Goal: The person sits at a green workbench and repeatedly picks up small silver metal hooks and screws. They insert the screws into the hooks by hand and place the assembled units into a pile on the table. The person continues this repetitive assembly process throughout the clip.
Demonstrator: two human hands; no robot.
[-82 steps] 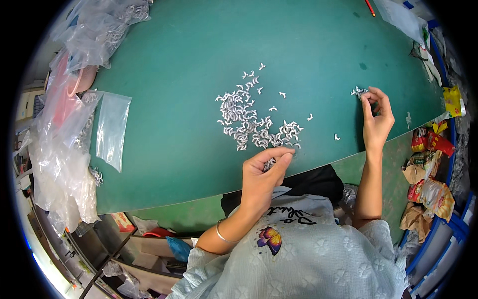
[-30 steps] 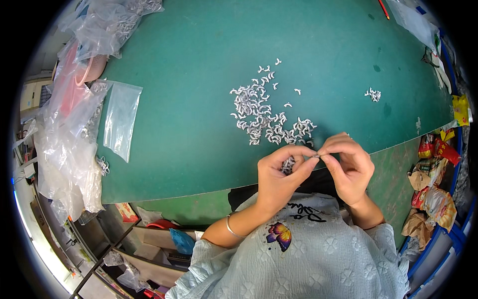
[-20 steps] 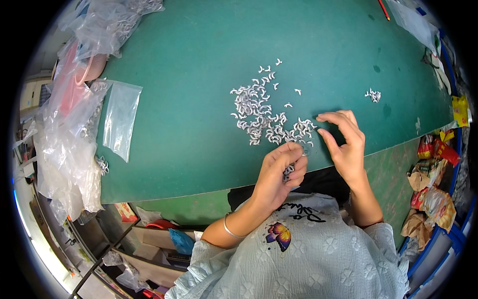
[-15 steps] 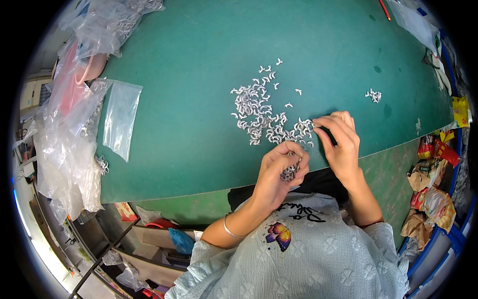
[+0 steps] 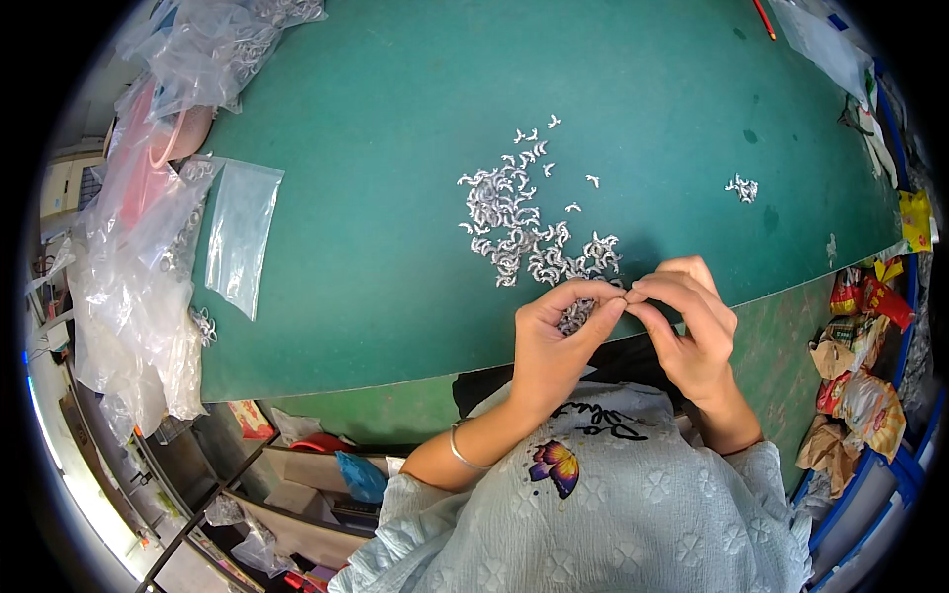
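My left hand [image 5: 556, 341] is curled around a small heap of silvery curved metal pieces [image 5: 575, 315], just past the table's near edge. Its thumb and forefinger are pinched together and meet the fingertips of my right hand [image 5: 692, 321]. That hand is pinching too; whatever lies between the touching fingertips is too small to make out. Just beyond both hands, a loose pile of the same crescent-shaped metal pieces [image 5: 502, 210] spreads over the green table [image 5: 376, 227]. Off to the right lies a smaller cluster of metal pieces [image 5: 741, 189].
A flat clear plastic bag [image 5: 243, 237] lies on the left of the table. Beside it, large plastic bags [image 5: 138, 306] hang over the edge near a pink basket [image 5: 188, 133]. A red pencil [image 5: 764, 20] is at the far right. Snack packets [image 5: 870, 405] line the right side.
My right hand has drawn back from the pile toward me, and its fingertips now touch those of my left hand. The left thumb and forefinger have come forward into a pinch.
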